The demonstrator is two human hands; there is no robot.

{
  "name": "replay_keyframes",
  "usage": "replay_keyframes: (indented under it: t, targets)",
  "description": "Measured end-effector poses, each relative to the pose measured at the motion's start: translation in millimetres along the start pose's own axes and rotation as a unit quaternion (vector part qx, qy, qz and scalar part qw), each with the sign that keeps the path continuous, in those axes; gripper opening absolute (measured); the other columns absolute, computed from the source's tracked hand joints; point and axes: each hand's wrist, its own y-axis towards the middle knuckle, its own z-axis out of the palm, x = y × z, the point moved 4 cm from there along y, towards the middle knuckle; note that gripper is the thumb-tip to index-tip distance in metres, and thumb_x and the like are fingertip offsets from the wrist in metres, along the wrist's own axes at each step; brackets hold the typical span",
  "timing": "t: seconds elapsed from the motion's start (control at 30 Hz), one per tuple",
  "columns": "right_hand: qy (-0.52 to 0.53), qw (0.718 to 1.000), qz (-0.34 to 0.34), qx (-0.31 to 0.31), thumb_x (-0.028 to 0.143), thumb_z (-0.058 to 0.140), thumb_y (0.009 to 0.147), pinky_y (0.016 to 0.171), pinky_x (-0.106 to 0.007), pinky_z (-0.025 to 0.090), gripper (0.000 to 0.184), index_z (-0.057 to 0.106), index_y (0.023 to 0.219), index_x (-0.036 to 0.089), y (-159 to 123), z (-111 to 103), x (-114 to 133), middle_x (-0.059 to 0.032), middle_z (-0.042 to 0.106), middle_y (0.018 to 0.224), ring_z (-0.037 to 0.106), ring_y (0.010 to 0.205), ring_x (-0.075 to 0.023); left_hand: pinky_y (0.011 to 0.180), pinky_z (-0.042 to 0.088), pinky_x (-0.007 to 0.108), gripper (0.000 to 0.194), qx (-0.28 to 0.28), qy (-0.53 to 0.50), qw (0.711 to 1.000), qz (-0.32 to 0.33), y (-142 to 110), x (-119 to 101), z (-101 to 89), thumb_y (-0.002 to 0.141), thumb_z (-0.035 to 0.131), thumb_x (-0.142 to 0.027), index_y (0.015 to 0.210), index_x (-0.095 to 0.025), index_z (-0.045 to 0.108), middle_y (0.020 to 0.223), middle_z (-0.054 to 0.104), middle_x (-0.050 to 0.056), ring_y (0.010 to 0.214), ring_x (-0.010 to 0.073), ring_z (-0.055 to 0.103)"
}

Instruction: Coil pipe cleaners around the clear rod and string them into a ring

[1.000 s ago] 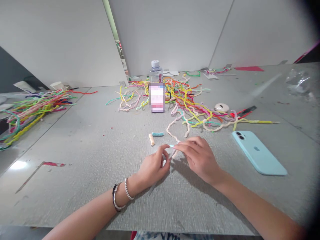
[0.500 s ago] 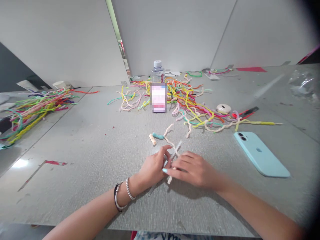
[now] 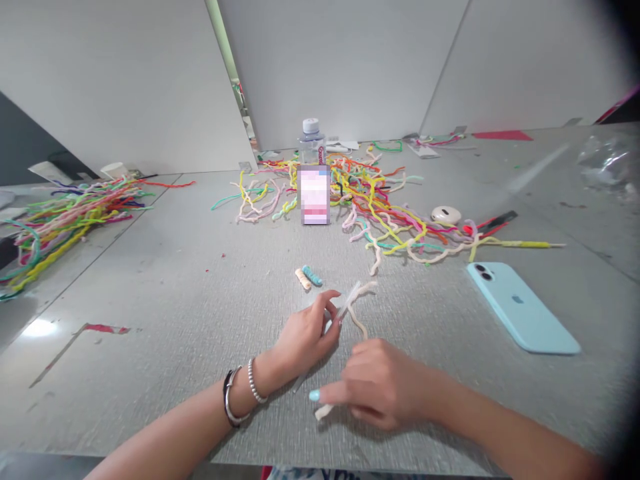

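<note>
My left hand is closed on a thin clear straw, which slants up to the right past the fingertips; its lower end shows under the wrist. My right hand, lower and to the right, has its fingers curled round a cream pipe cleaner. One stretch of this pipe cleaner runs from the right hand up to the straw's upper part, and a short end pokes out beneath the index finger. Beyond my left hand, a coiled peach piece and a coiled blue piece lie side by side.
A phone with a blurred screen leans on a bottle, amid tangled coloured pipe cleaners. A light-blue phone lies at right, near a white oval case. Another bundle of pipe cleaners sits far left.
My right hand has moved down and towards me, away from my left hand, drawing the cream pipe cleaner along. Its far end has swung right, and the blue coil has turned beside the peach one.
</note>
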Motion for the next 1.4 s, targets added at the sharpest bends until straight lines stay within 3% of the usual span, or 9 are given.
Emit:
replay_keyframes:
  t: [0.07, 0.13, 0.27, 0.47, 0.6, 0.77, 0.93, 1.17, 1.4]
  targets:
    - [0.136, 0.979, 0.145, 0.049, 0.027, 0.045, 0.093, 0.054, -0.026, 0.033, 0.027, 0.060, 0.114, 0.019, 0.2, 7.2, -9.4, 0.0030, 0.059, 0.061, 0.047, 0.051, -0.0116, 0.052, 0.041, 0.020, 0.036, -0.014, -0.043, 0.999, -0.015, 0.2, 2.1, -0.8, 0.092, 0.050, -0.022, 0.126, -0.021, 0.038, 0.092, 0.065, 0.002, 0.052, 0.0070, 0.052]
    - [0.285, 0.903, 0.309, 0.088, 0.031, 0.052, 0.092, 0.052, -0.022, 0.034, 0.026, 0.056, 0.116, 0.021, -3.1, 15.9, -20.9, 0.0046, 0.057, 0.063, 0.048, 0.051, -0.0097, 0.052, 0.043, 0.019, 0.035, -0.046, -0.114, 0.992, -0.025, 0.0, 5.0, -2.1, 0.095, 0.049, -0.026, 0.127, -0.023, 0.037, 0.098, 0.064, 0.003, 0.054, 0.0061, 0.054]
    - [0.456, 0.760, 0.463, -0.025, 0.038, 0.064, 0.085, 0.042, -0.019, 0.024, 0.025, 0.046, 0.092, 0.022, -8.6, 20.3, -42.5, 0.0104, 0.040, 0.054, 0.034, 0.044, -0.0066, 0.051, 0.044, 0.018, 0.036, -0.101, -0.218, 0.971, -0.016, -2.4, 10.9, -3.0, 0.097, 0.048, -0.031, 0.130, -0.026, 0.034, 0.103, 0.063, 0.004, 0.055, 0.0050, 0.056]
    - [0.539, 0.681, 0.475, -0.143, 0.059, 0.063, 0.083, 0.041, -0.020, 0.018, 0.046, 0.047, 0.104, 0.021, -11.9, 13.8, -56.4, 0.0087, 0.043, 0.060, 0.029, 0.046, -0.0058, 0.050, 0.044, 0.018, 0.044, -0.101, -0.092, 0.988, 0.065, -7.5, 1.9, -7.6, 0.096, 0.053, -0.030, 0.134, -0.024, 0.033, 0.094, 0.070, 0.003, 0.050, 0.0052, 0.052]
    - [0.577, 0.644, 0.462, -0.198, 0.056, 0.061, 0.085, 0.041, -0.020, 0.019, 0.039, 0.055, 0.101, 0.021, -12.5, 18.2, -58.2, 0.0075, 0.048, 0.059, 0.032, 0.041, -0.0042, 0.053, 0.049, 0.019, 0.038, -0.074, 0.008, 0.990, 0.116, -7.5, -11.7, -11.3, 0.098, 0.048, -0.031, 0.133, -0.022, 0.036, 0.096, 0.071, 0.004, 0.053, 0.0072, 0.058]
    - [0.595, 0.580, 0.474, -0.292, 0.048, 0.070, 0.080, 0.041, -0.020, 0.024, 0.031, 0.062, 0.079, 0.018, -18.8, 17.3, -72.1, 0.0070, 0.047, 0.053, 0.035, 0.040, -0.0042, 0.076, 0.058, 0.032, 0.045, -0.042, 0.063, 0.984, 0.163, -6.3, -20.4, -8.5, 0.094, 0.049, -0.023, 0.136, -0.019, 0.034, 0.129, 0.056, 0.016, 0.098, 0.0189, 0.066]
    - [0.616, 0.494, 0.473, -0.392, 0.038, 0.078, 0.071, 0.038, -0.019, 0.023, 0.030, 0.069, 0.089, 0.016, -28.0, 4.1, -89.8, 0.0092, 0.042, 0.053, 0.032, 0.041, -0.0039, 0.082, 0.058, 0.038, 0.037, -0.037, 0.111, 0.988, 0.102, -2.0, -12.9, -7.3, 0.095, 0.047, -0.019, 0.131, -0.017, 0.040, 0.123, 0.056, 0.015, 0.106, 0.0238, 0.063]
    - [0.616, 0.521, 0.483, -0.340, 0.028, 0.074, 0.073, 0.040, -0.019, 0.028, 0.029, 0.068, 0.099, 0.017, -24.8, 6.2, -86.0, 0.0059, 0.054, 0.059, 0.038, 0.043, -0.0053, 0.071, 0.057, 0.033, 0.027, -0.073, 0.149, 0.985, 0.055, 2.6, -3.0, -11.4, 0.100, 0.036, -0.018, 0.126, -0.017, 0.043, 0.108, 0.063, 0.010, 0.090, 0.0205, 0.066]
    - [0.553, 0.606, 0.497, -0.283, 0.037, 0.072, 0.073, 0.046, -0.022, 0.033, 0.032, 0.061, 0.096, 0.018, -20.1, 11.9, -73.9, 0.0031, 0.059, 0.060, 0.045, 0.048, -0.0090, 0.069, 0.057, 0.031, 0.027, -0.053, 0.156, 0.980, 0.115, 0.4, -13.8, -11.8, 0.099, 0.038, -0.020, 0.126, -0.017, 0.043, 0.102, 0.063, 0.010, 0.089, 0.0205, 0.065]
